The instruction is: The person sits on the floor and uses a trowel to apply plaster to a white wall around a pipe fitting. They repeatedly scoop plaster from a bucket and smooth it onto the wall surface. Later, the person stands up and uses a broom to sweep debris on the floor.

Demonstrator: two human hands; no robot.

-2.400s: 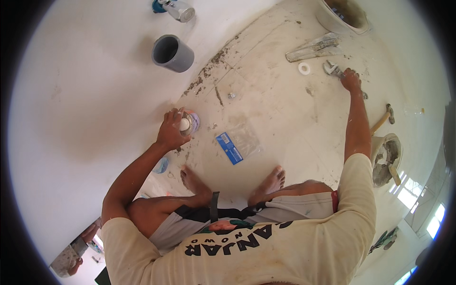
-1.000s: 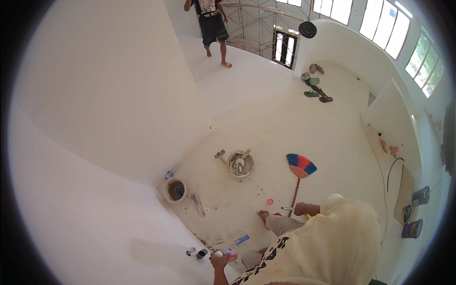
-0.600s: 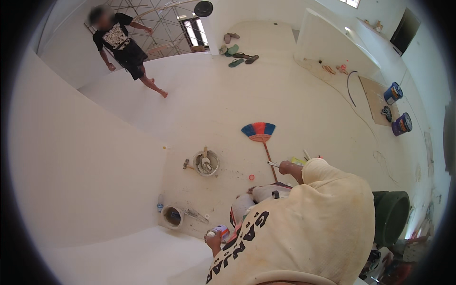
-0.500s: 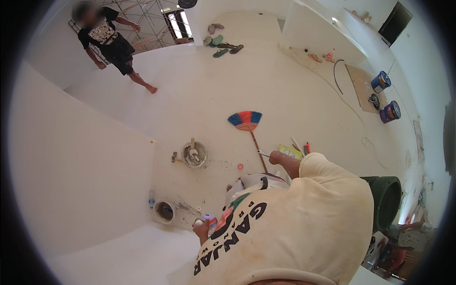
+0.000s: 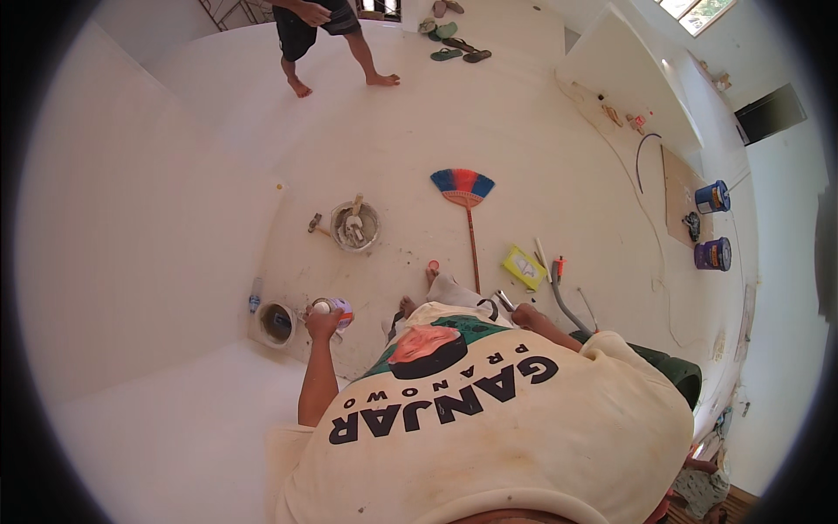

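My left hand (image 5: 322,327) is closed around a purple container (image 5: 344,313) with a round white top. It is held at the left, beside a pail (image 5: 277,326) with something dark in it. At my right side, my right hand (image 5: 525,316) is closed on a short, thin, silvery rod-like tool (image 5: 504,300) whose exact kind I cannot make out. A fan-shaped blue and red broom (image 5: 464,189) lies ahead, its handle running toward my lap. Right of the handle lies a yellow packet (image 5: 525,267).
A round bucket (image 5: 371,240) with grey material and a trowel stands ahead left, a hammer (image 5: 316,224) beside it. Several sandals (image 5: 458,44) lie far off. Two blue pails (image 5: 713,254) stand right, past a cable (image 5: 624,162). Another person (image 5: 297,44) stands at the back.
My view has shifted and my left arm now shows stretched out to the left with the purple container. The other person has walked to the right. My right hand still grips the silvery tool.
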